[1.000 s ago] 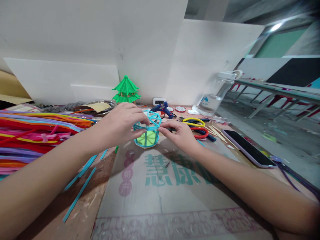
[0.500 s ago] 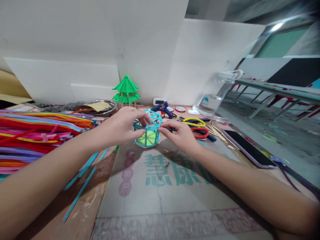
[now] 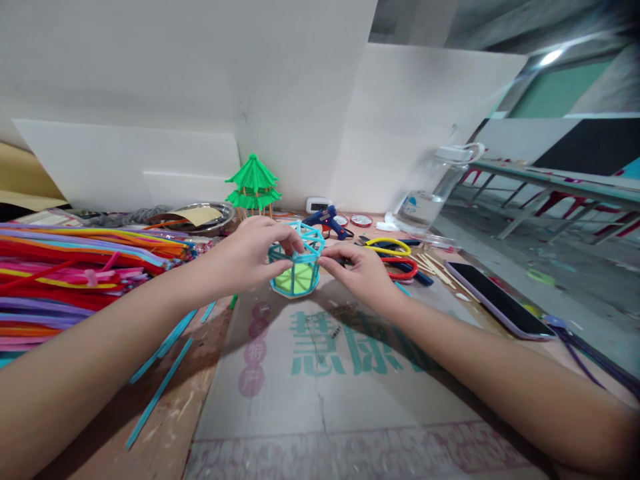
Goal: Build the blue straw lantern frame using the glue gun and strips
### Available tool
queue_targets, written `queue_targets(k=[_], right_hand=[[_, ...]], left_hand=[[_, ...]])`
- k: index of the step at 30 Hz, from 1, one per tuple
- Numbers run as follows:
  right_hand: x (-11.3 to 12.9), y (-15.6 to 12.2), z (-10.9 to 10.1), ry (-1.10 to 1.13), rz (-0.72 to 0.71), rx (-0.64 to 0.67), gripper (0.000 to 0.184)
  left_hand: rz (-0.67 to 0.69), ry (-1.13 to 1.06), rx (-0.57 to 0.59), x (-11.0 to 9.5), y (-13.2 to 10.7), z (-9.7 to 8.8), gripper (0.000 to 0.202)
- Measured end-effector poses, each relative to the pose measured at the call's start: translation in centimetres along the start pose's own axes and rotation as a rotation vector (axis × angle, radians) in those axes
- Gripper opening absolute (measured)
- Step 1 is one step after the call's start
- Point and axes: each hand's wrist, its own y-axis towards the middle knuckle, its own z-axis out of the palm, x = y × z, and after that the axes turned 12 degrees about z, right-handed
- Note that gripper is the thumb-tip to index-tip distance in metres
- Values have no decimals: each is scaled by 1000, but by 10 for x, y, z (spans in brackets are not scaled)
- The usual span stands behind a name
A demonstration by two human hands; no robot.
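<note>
Between left hand (image 3: pixel 265 247) and right hand (image 3: pixel 363 270), cyan frame (image 3: pixel 293 279) stands upright on cardboard (image 3: pixel 280 413). Left clamped on its rim; right thumb and forefinger pinch its right edge. Glue gun (image 3: pixel 329 221) just beyond grip.

A craft workshop, plain to see! There's the blue plastic glue gun (image 3: pixel 327 220), its red light glowing on the cluttered brown worktop (image 3: pixel 183 407). Left of the glue gun, thick bundles of multicoloured fuzzy pipe cleaners (image 3: pixel 60 267); nearer on that side, a bright-green, two-tiered pagoda-shaped model (image 3: pixel 253 180). In front of the glue gun, a turquoise openwork frame (image 3: pixel 306 275) with hands (image 3: pixel 360 270) at it, above a printed cardboard sheet (image 3: pixel 320 413). Over to the gun's right, yellow-and-red looped tool handles (image 3: pixel 400 267); far beyond, a long grey second worktop (image 3: pixel 555 181) over scrap-strewn grey floor (image 3: pixel 515 253).
</note>
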Motion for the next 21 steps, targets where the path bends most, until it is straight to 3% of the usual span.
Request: queue_targets(k=[3, 6, 10, 14, 18, 21], right_hand=[[2, 0, -1, 6, 2, 0, 13], [3, -1, -1, 14, 21, 25, 13], [1, 0, -1, 12, 28, 34, 15], [-1, 3, -3, 0, 22, 46, 15], [4, 11, -15, -41, 24, 132, 21], [8, 22, -37, -168, 83, 193, 34]], left_hand=[[7, -4, 40, 2, 0, -11, 20], [18, 51, 0, 3, -1, -23, 19], [-45, 211, -75, 5, 1, -31, 39], [-112, 238, -83, 9, 1, -29, 39], [-32, 60, -51, 10, -3, -22, 25], [62, 7, 35, 13, -7, -15, 31]])
